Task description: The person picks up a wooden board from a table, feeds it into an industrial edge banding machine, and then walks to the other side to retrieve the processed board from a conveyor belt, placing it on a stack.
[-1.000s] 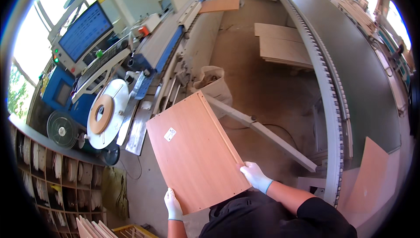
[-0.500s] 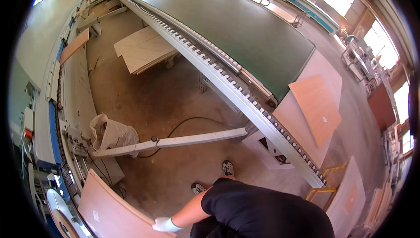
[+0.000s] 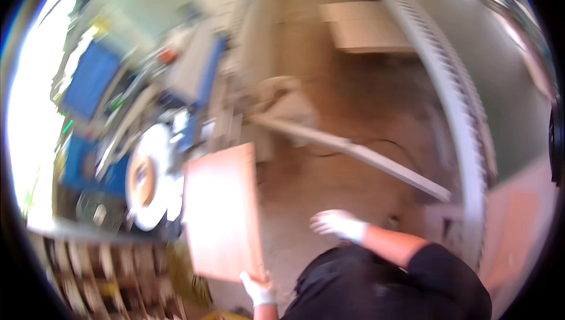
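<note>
The picture is blurred by head motion. A brown wooden panel (image 3: 222,214) stands tilted in front of me, its near lower corner gripped by my left hand (image 3: 258,287) in a white glove. My right hand (image 3: 336,224), also white-gloved, hangs free to the right of the panel with fingers spread, holding nothing. My black shirt fills the lower middle.
A blue and grey machine (image 3: 135,102) with a round white reel (image 3: 147,181) stands at the left. A long curved conveyor rail (image 3: 465,143) runs down the right. A grey metal bar (image 3: 353,152) lies across the floor, stacked boards (image 3: 365,25) lie beyond, and shelving (image 3: 100,267) sits lower left.
My head has swung back toward the machine side. The panel, held in both hands a second ago, is now held by my left hand only; my right hand has come off it.
</note>
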Available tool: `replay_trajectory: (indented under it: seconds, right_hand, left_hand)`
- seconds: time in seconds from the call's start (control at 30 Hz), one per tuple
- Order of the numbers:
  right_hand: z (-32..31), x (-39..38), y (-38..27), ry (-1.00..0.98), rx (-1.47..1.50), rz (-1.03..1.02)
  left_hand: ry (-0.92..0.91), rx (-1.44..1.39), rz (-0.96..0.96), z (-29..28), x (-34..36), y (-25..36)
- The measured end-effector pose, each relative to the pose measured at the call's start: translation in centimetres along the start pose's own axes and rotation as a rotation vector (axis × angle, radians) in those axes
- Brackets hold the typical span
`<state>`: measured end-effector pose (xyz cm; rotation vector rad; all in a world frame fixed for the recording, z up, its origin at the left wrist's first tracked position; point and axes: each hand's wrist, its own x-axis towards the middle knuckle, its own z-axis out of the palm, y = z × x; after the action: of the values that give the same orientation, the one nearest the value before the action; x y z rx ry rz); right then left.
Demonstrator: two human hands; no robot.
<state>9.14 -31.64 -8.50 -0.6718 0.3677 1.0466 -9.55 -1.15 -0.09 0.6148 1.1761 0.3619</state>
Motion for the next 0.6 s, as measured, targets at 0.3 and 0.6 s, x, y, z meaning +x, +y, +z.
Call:
replay_trajectory:
  seconds: [0.3,0.6]
  right_hand:
    - [-17.0,-16.6,0.2,0.722,0.231,-0.239]
    - [-14.3,-15.0,2.4,0.692,-0.102,-0.259]
  left_hand:
    - [0.223,-0.081,0.060,0.8,0.3,4.3]
    - [0.212,-0.097,0.039,5.0,3.3,4.5]
